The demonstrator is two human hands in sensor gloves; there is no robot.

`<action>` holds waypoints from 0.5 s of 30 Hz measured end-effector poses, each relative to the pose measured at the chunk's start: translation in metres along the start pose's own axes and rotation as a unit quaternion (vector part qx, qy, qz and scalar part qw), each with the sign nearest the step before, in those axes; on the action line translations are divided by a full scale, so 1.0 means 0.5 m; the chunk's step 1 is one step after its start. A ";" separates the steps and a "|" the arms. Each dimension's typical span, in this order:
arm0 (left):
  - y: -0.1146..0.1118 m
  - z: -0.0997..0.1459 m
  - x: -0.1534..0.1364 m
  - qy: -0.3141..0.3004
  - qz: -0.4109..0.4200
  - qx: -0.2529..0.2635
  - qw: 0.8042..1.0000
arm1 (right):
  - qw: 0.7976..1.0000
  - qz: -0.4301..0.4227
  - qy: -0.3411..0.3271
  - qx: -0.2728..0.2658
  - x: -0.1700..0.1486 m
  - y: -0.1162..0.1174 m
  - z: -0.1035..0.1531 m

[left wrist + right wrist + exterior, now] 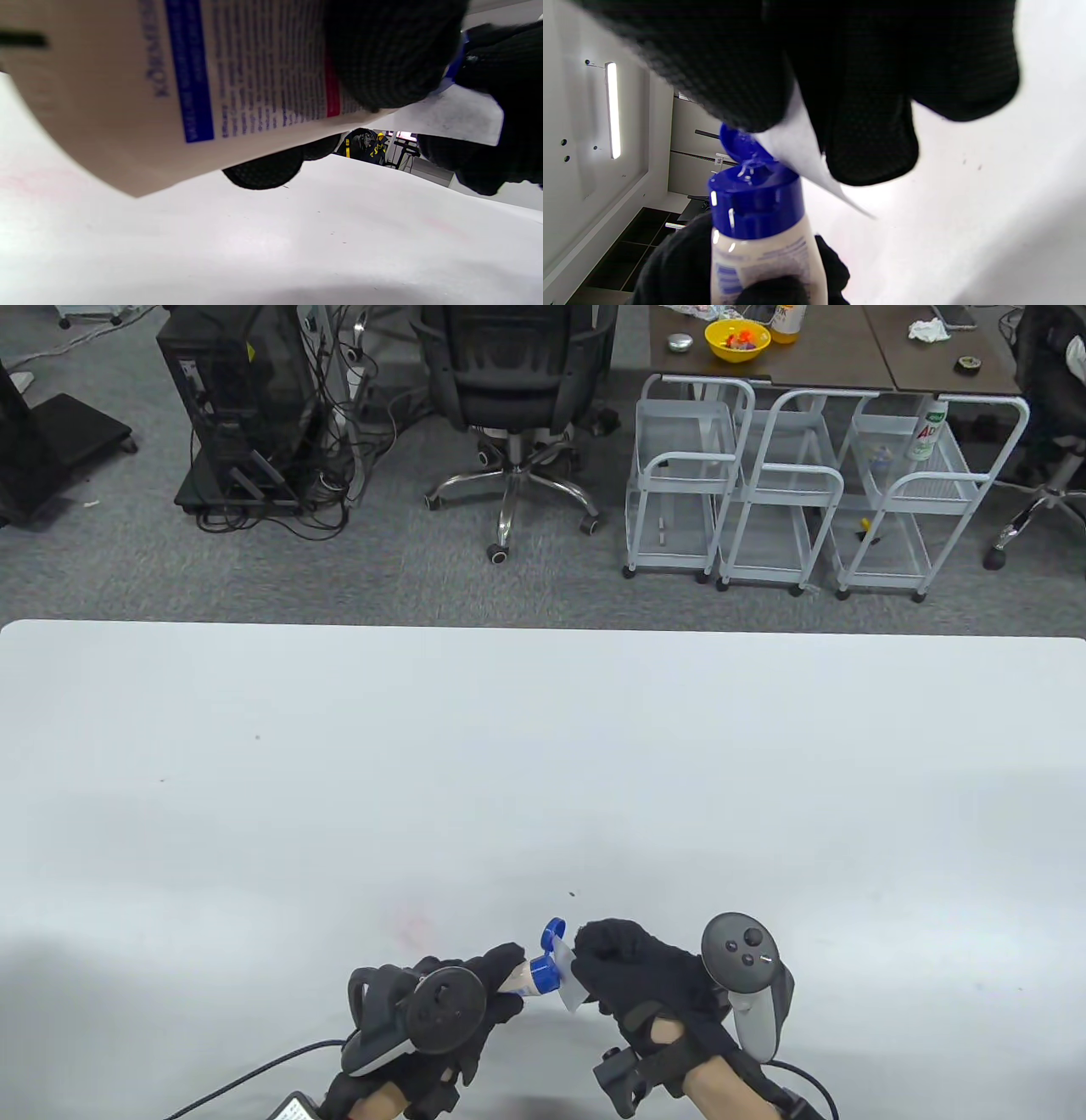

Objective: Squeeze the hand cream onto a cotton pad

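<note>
My left hand [475, 984] grips a cream-coloured hand cream tube [524, 977] with blue print [186, 76]. Its blue flip cap [552, 935] stands open, and the blue nozzle end [755, 199] points toward my right hand. My right hand [632, 976] pinches a white cotton pad [567, 984] and holds it against the nozzle. The pad [797, 152] hangs from my right fingers [869, 144] over the cap in the right wrist view, and it also shows in the left wrist view [454, 118]. Both hands hover just above the white table [543, 780] near its front edge.
Beyond the table's far edge stand an office chair [517, 398], a computer tower with cables [237, 407] and several white wire carts [797, 492]. A brown desk with a yellow bowl [737, 339] is at the back right.
</note>
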State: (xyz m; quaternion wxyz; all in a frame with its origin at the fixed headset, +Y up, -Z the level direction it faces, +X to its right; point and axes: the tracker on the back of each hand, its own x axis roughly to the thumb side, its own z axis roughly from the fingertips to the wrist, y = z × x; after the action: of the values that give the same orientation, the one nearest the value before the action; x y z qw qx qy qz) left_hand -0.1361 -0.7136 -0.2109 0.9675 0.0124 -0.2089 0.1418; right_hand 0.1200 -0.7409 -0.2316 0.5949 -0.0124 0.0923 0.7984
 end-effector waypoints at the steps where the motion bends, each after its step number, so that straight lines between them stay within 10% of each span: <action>1: -0.001 0.000 0.002 0.000 -0.006 -0.001 1.000 | 1.000 -0.003 -0.002 0.001 0.000 0.001 0.000; 15: 0.000 -0.002 0.002 0.035 -0.009 -0.015 0.999 | 1.000 0.007 -0.007 0.016 -0.002 0.016 0.001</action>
State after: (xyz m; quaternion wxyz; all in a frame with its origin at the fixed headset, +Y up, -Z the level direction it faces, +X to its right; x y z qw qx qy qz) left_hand -0.1347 -0.7130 -0.2116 0.9755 -0.0048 -0.1771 0.1306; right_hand 0.1127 -0.7440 -0.2297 0.5902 0.0035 0.1012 0.8009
